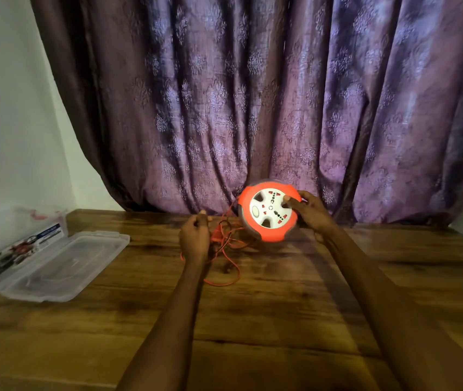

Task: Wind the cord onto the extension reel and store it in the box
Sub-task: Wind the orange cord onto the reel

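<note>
Round orange-and-white plastic extension reel (268,211) — tilted upright above wooden table (281,306), right hand (310,213) gripping its edge, thumb on face. Left hand (195,235) — fingers curled around thin orange cord (224,258), loose on table. Clear plastic box (13,244) far left.

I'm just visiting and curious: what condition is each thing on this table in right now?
extension reel: tilted on edge, face toward the camera, held by the right hand.
cord: mostly unwound, loose tangle on the table.
left hand: closed on the cord.
box: open.
lid: off, lying beside the box.
curtain: drawn shut.
</note>
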